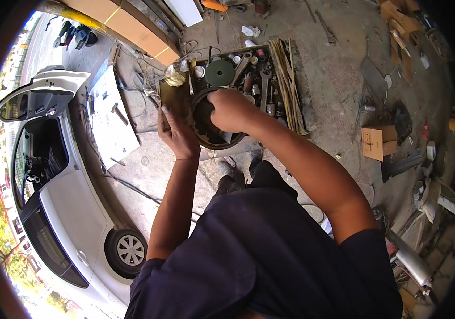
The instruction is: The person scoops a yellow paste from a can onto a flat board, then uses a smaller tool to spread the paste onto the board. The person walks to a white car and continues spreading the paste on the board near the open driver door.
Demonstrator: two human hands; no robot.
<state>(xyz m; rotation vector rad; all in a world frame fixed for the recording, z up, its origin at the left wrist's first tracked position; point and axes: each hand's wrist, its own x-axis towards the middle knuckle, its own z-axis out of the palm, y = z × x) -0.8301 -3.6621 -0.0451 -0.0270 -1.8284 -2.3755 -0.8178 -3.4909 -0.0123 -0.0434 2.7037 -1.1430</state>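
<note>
A round, dark-rimmed tin (242, 136) stands in front of me, its inside brown and shadowed. My left hand (178, 135) grips its left side, beside a golden-brown surface (176, 98) that may be the tin's wall or a separate piece. Over the opening, my right hand (230, 110) is closed, with the fingertips down inside; what they hold is hidden. Just beyond lies a tray of tools with a green disc (220, 73), a wrench (265, 82) and several sockets. A crumpled gold-coloured wrapper (175, 75) sits at the tin's far left.
Thin rods (290, 87) lie along the tray's right side. A hammer (119, 114) rests on a white sheet (108, 135) to the left, near a white car (73, 196) with an open door. An open cardboard box (379, 142) and scrap lie on the right.
</note>
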